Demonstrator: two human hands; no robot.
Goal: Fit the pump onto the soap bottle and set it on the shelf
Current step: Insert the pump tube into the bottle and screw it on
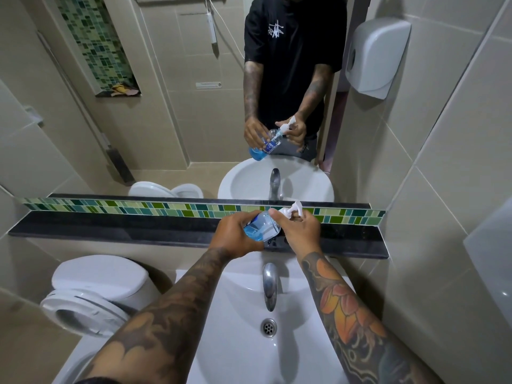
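Observation:
A clear soap bottle (261, 227) partly filled with blue liquid is tilted, neck pointing right, above the black shelf (110, 225). My left hand (235, 235) grips the bottle's body from the left. A white pump (291, 210) sits at the bottle's neck, and my right hand (300, 231) holds it by the collar with fingers wrapped around. The pump's spout sticks up to the right. Whether the pump is screwed tight cannot be told. The mirror above repeats both hands and the bottle.
A white sink (249, 342) with a chrome tap (270, 286) lies below my arms. A toilet (97, 295) stands to the left. A green mosaic tile strip (138, 207) backs the shelf. A grey paper dispenser (376, 56) hangs on the right wall.

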